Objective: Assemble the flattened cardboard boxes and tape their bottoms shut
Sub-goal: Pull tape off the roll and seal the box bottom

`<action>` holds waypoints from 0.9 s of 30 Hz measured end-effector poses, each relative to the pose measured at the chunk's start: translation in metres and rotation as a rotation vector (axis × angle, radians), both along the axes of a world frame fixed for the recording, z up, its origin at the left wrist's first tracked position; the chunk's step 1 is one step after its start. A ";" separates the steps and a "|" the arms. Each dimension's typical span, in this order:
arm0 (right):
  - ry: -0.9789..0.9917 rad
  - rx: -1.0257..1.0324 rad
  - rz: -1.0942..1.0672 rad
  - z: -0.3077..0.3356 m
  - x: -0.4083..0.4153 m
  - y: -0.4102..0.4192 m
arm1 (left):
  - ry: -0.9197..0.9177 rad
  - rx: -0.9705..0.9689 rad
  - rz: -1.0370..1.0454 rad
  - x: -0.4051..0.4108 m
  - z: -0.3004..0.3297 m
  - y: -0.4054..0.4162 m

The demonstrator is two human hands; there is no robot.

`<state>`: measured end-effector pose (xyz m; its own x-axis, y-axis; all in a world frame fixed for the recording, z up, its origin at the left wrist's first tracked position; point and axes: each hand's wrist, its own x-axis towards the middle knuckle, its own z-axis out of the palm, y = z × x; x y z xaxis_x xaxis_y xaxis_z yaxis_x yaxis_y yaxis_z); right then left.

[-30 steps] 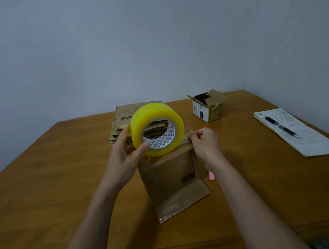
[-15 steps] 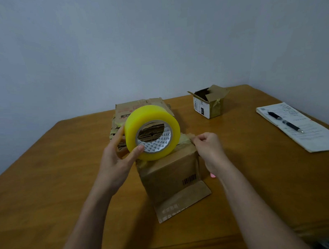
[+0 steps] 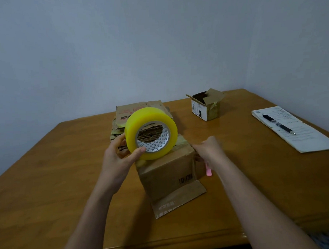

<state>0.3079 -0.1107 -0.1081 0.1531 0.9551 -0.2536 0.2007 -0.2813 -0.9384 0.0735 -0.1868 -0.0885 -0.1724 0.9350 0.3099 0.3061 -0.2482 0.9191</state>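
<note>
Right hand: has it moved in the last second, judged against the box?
Yes. The right hand has slid right and down, away from the tape roll, from the top of the cardboard box to its upper right corner.

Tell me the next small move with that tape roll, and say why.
Probably roll the yellow tape roll leftward across the box top. The left hand holds it there, while the right hand sits at the box's right top edge, seemingly pinning the tape end.

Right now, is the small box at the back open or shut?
Open: the small box has its top flaps raised and its dark inside shows.
</note>
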 end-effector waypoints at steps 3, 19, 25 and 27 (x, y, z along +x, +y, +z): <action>-0.025 0.005 -0.011 -0.016 0.004 -0.008 | -0.011 0.009 -0.012 0.003 0.003 -0.003; -0.418 0.762 0.392 -0.022 -0.010 -0.048 | -0.045 0.085 -0.095 0.012 -0.002 -0.008; -0.481 0.772 0.383 -0.021 -0.003 -0.040 | -0.193 0.127 -0.067 -0.010 0.001 -0.020; -0.497 0.751 0.383 -0.019 -0.006 -0.037 | -0.170 0.134 -0.055 -0.017 0.000 -0.027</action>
